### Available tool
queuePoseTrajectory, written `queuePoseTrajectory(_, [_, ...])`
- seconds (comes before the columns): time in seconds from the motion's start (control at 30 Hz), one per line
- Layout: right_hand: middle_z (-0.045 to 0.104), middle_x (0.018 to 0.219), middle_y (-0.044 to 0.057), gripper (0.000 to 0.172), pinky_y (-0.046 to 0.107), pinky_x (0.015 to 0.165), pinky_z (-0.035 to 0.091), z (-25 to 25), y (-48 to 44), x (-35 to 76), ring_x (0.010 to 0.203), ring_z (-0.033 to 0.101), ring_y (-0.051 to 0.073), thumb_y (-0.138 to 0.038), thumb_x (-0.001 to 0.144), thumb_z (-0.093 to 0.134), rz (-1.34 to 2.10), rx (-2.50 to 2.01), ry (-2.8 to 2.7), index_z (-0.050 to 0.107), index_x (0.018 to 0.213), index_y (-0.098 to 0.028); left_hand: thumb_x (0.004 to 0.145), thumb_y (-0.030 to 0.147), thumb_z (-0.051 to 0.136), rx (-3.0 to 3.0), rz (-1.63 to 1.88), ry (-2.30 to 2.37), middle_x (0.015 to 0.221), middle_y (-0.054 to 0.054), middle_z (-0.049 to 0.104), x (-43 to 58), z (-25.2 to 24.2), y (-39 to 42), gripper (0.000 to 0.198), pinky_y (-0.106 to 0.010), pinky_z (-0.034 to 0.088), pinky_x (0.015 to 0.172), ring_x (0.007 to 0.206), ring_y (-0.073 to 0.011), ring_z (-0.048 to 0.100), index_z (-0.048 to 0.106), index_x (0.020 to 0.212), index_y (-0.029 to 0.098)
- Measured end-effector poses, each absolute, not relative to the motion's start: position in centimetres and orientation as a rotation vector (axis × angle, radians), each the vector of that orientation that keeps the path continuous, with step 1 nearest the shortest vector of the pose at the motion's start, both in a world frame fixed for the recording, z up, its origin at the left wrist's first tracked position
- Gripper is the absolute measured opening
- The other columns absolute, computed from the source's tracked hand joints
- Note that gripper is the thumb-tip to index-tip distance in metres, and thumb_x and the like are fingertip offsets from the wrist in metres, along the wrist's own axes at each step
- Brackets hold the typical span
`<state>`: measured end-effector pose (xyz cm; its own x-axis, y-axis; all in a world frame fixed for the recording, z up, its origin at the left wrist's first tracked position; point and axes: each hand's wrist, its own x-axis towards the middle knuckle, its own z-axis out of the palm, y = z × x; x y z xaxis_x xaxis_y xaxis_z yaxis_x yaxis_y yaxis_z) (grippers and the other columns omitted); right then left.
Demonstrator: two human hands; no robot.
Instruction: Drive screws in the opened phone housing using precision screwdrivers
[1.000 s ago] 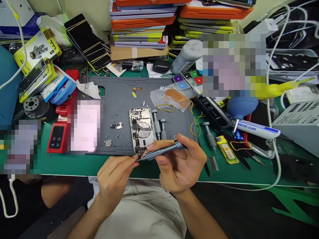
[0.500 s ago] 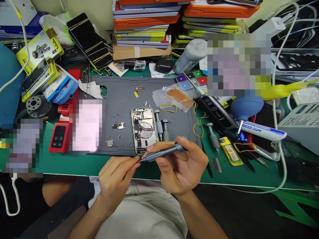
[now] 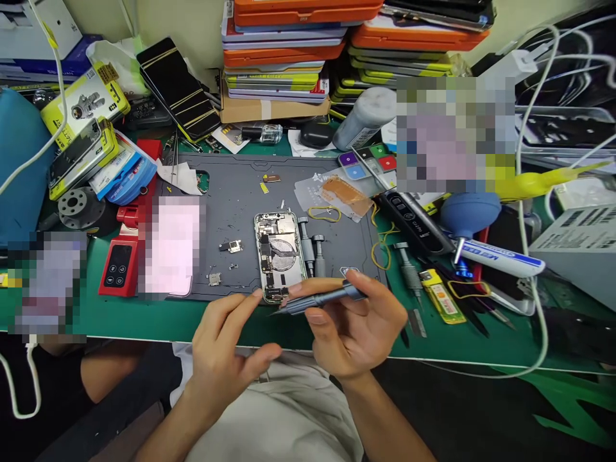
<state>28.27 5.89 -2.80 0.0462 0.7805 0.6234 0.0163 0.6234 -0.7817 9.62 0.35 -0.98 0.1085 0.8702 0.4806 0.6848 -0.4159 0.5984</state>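
An opened phone (image 3: pixel 280 256) with bare inner parts lies upright in the picture on the dark grey mat (image 3: pixel 231 186). My right hand (image 3: pixel 359 321) is closed around a grey screwdriver (image 3: pixel 317 299), its thin tip pointing left just below the phone's lower edge. My left hand (image 3: pixel 228 350) holds nothing; its thumb is spread from the fingers, and a fingertip is at the phone's lower left corner. Small metal parts (image 3: pixel 231 246) lie on the mat left of the phone. Two more screwdrivers (image 3: pixel 318 256) rest along its right side.
A red device (image 3: pixel 118 266) and a blurred bright panel (image 3: pixel 172 247) are at the left. Stacked boxes (image 3: pixel 283 54) stand at the back. A black tool (image 3: pixel 416 221), blue blower (image 3: pixel 470 210), yellow packet (image 3: pixel 443 295) and cables crowd the right.
My left fingers have come off the screwdriver's tip and opened, the index finger moving up to the phone's corner. My right hand still grips the screwdriver. The view has shifted slightly.
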Motion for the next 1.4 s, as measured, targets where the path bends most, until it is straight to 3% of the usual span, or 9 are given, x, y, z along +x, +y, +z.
queuePoseTrajectory(0.07, [0.084, 0.107, 0.006, 0.062, 0.033, 0.066, 0.072, -3.0, 5.9, 28.3, 0.087, 0.084, 0.022, -0.011, 0.103, 0.072, 0.578, -0.794, -1.362, 0.056, 0.160, -0.030, 0.117, 0.044, 0.057, 2.256, 1.198, 1.757, 0.116, -0.011, 0.073, 8.0, -0.5, -0.1, 0.040, -0.034, 0.054, 0.093, 0.101, -0.0213, 0.068, 0.074, 0.143, 0.019])
queuePoseTrajectory(0.17, [0.083, 0.106, 0.006, 0.064, 0.032, 0.063, 0.070, -3.2, 6.0, 28.4, 0.085, 0.084, 0.021, -0.011, 0.101, 0.073, 0.496, -0.832, -1.362, 0.056, 0.160, -0.030, 0.113, 0.057, 0.059, 2.289, 1.164, 2.274, 0.129, -0.017, 0.068, 5.2, -0.3, -0.1, 0.051, -0.050, 0.043, 0.111, 0.115, -0.0312, 0.061, 0.076, 0.145, 0.022])
queuePoseTrajectory(0.27, [0.083, 0.104, 0.005, 0.069, 0.029, 0.059, 0.066, -3.3, 5.9, 28.4, 0.083, 0.084, 0.021, -0.008, 0.100, 0.072, 0.480, -0.818, -1.431, 0.054, 0.163, -0.030, 0.107, 0.059, 0.070, 2.258, 1.018, 2.505, 0.143, -0.019, 0.064, 3.2, -0.7, 0.5, 0.052, -0.057, 0.038, 0.114, 0.128, -0.0384, 0.054, 0.078, 0.145, 0.025])
queuePoseTrajectory(0.43, [0.083, 0.104, 0.005, 0.072, 0.031, 0.059, 0.066, -3.5, 5.8, 28.6, 0.085, 0.084, 0.023, -0.006, 0.099, 0.071, 0.489, -0.853, -1.427, 0.053, 0.164, -0.032, 0.107, 0.056, 0.072, 2.198, 0.853, 2.567, 0.149, -0.018, 0.062, 2.8, -1.3, 0.6, 0.043, -0.058, 0.035, 0.113, 0.133, -0.0405, 0.047, 0.082, 0.137, 0.028])
queuePoseTrajectory(0.63, [0.083, 0.103, 0.005, 0.072, 0.031, 0.062, 0.067, -3.7, 5.7, 28.5, 0.086, 0.084, 0.023, -0.006, 0.099, 0.071, 0.503, -0.862, -1.422, 0.052, 0.163, -0.032, 0.108, 0.065, 0.064, 2.166, 0.982, 2.576, 0.146, -0.020, 0.063, 3.0, -1.6, 0.4, 0.057, -0.057, 0.035, 0.111, 0.129, -0.0396, 0.046, 0.076, 0.146, 0.024])
queuePoseTrajectory(0.93, [0.082, 0.105, 0.005, 0.074, 0.030, 0.064, 0.068, -3.5, 5.8, 28.5, 0.088, 0.085, 0.022, -0.003, 0.098, 0.070, 0.519, -0.854, -1.430, 0.053, 0.164, -0.030, 0.106, 0.044, 0.074, 2.156, 1.066, 2.566, 0.141, -0.018, 0.065, 2.3, -2.7, 0.0, 0.039, -0.057, 0.037, 0.116, 0.135, -0.0383, 0.051, 0.077, 0.137, 0.021])
queuePoseTrajectory(1.17, [0.082, 0.107, 0.005, 0.073, 0.033, 0.065, 0.070, -3.6, 6.5, 28.3, 0.085, 0.083, 0.021, -0.005, 0.096, 0.075, 0.349, -0.876, -1.397, 0.055, 0.161, -0.031, 0.107, 0.027, 0.069, 2.353, 1.363, 2.230, 0.123, -0.013, 0.071, 2.4, -3.8, -0.6, 0.009, -0.052, 0.047, 0.113, 0.128, -0.0332, 0.063, 0.078, 0.107, 0.025])
queuePoseTrajectory(1.4, [0.081, 0.107, 0.005, 0.074, 0.030, 0.063, 0.068, -3.4, 6.7, 28.1, 0.084, 0.083, 0.020, -0.002, 0.096, 0.073, 0.362, -0.875, -1.426, 0.054, 0.162, -0.031, 0.106, 0.029, 0.071, 2.211, 1.220, 2.392, 0.135, -0.017, 0.069, 2.8, -3.3, 0.1, 0.015, -0.057, 0.043, 0.118, 0.137, -0.0368, 0.059, 0.074, 0.119, 0.022])
